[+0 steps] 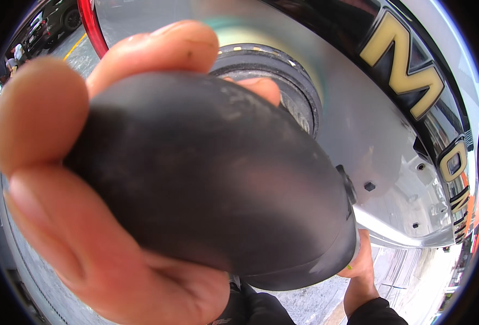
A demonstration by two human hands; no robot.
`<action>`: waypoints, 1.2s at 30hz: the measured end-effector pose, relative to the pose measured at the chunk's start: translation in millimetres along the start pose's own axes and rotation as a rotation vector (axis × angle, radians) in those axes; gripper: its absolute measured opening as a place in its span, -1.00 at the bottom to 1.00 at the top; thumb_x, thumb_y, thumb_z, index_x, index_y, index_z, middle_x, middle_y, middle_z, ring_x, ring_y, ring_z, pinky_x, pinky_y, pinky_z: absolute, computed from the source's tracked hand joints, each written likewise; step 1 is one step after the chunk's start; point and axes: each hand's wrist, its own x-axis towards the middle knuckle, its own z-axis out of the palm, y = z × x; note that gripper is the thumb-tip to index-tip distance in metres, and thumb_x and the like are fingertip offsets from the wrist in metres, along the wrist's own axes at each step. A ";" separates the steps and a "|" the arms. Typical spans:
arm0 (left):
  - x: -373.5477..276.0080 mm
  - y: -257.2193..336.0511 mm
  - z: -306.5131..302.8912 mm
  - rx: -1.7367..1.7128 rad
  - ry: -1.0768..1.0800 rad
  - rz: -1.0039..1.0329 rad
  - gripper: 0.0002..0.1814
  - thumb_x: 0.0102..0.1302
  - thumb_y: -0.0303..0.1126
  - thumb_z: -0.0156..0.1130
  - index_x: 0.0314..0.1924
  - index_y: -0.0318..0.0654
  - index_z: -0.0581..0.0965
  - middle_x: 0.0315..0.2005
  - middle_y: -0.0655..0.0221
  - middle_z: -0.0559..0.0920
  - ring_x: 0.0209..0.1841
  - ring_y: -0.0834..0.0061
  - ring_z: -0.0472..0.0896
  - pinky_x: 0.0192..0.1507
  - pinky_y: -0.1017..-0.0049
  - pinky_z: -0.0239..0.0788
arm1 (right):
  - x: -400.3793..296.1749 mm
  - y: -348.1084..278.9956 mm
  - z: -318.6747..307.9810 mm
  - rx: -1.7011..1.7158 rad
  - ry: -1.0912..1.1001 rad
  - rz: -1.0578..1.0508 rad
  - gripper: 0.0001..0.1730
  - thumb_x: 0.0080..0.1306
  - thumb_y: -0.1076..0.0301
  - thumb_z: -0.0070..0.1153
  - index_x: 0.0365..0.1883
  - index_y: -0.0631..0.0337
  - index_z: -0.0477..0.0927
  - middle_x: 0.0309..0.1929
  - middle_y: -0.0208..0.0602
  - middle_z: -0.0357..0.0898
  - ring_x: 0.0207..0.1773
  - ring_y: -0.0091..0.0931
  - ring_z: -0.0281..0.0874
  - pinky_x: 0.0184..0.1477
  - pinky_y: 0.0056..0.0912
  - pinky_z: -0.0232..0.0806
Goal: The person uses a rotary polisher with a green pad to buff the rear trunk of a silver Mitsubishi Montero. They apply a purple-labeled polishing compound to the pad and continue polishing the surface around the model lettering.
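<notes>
A power polisher with a smooth black housing (pixel 223 174) fills the middle of the view, very near the camera. My left hand (pixel 89 227) is wrapped around its head, with fingers on the left and top. At the lower right, my right hand (pixel 357 260) grips the tool's far end, partly hidden behind the housing. Beyond the head, a round backing plate (pixel 308 89) sits over a polishing pad, whose rim shows as a blurred cream and teal ring (pixel 239 32). The pad lies against a glossy grey car body panel (pixel 345 97); its contact face is hidden.
Raised cream letters (pixel 402 65) run along a black trim strip (pixel 345 32) at the right. A red lamp or trim edge (pixel 91 28) borders the panel at the upper left. Further off are a dark parked vehicle (pixel 56 20) and people (pixel 17 55). Small holes dot the panel.
</notes>
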 end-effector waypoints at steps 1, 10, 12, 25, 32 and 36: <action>-6.8 -4.5 7.2 0.076 0.020 0.065 -0.47 0.59 -0.35 -0.08 0.43 -0.52 0.22 0.20 -0.49 0.40 -0.11 -0.18 0.71 -0.07 0.05 0.69 | -0.9 -1.5 -3.4 -0.020 0.015 0.009 -0.24 -0.17 0.19 0.60 -0.01 0.40 0.62 -0.20 -0.08 0.75 -0.19 -0.38 0.75 -0.05 -0.39 0.49; -3.5 -9.6 6.1 0.016 -0.127 0.330 -0.41 0.51 -0.41 0.11 0.43 -0.53 0.24 0.29 -0.29 0.37 -0.12 -0.22 0.71 -0.12 0.09 0.71 | 8.3 -16.9 -12.3 0.017 0.082 -0.041 -0.27 -0.17 0.29 0.58 0.01 0.40 0.63 -0.18 -0.17 0.77 -0.16 -0.42 0.75 -0.01 -0.42 0.49; -1.9 -14.4 6.7 0.069 -0.135 0.424 -0.39 0.50 -0.40 0.14 0.43 -0.53 0.24 0.30 -0.27 0.37 -0.12 -0.22 0.71 -0.13 0.10 0.71 | 6.1 -16.9 -16.8 0.059 0.031 0.081 -0.29 -0.18 0.31 0.57 -0.01 0.38 0.65 -0.20 -0.18 0.77 -0.16 -0.45 0.74 -0.02 -0.43 0.49; -7.2 -14.9 -5.6 -0.159 -0.198 0.049 -0.37 0.50 -0.34 0.14 0.47 -0.38 0.21 0.32 -0.22 0.36 -0.13 -0.16 0.71 -0.12 0.10 0.69 | 16.8 -36.6 -19.3 -0.091 0.072 0.041 -0.41 -0.12 0.21 0.59 -0.12 0.28 0.69 -0.20 -0.13 0.77 -0.13 -0.33 0.75 -0.10 -0.30 0.50; -1.1 0.1 -23.0 -0.495 -0.186 -0.382 -0.41 0.56 -0.28 0.01 0.50 -0.24 0.18 0.29 -0.24 0.39 -0.13 -0.11 0.71 -0.06 0.07 0.66 | 7.9 -30.5 -6.3 0.002 0.084 0.012 -0.34 -0.18 0.29 0.60 -0.08 0.36 0.67 -0.20 -0.19 0.77 -0.13 -0.51 0.72 -0.02 -0.42 0.48; -10.9 4.4 -12.6 -0.561 -0.243 -0.446 -0.43 0.60 -0.25 -0.07 0.52 -0.16 0.16 0.27 -0.26 0.41 -0.13 -0.08 0.71 -0.03 0.05 0.64 | -23.0 -31.9 -5.6 0.244 0.134 0.266 -0.35 -0.15 0.30 0.61 -0.08 0.40 0.66 -0.20 -0.20 0.77 -0.10 -0.59 0.68 0.00 -0.44 0.48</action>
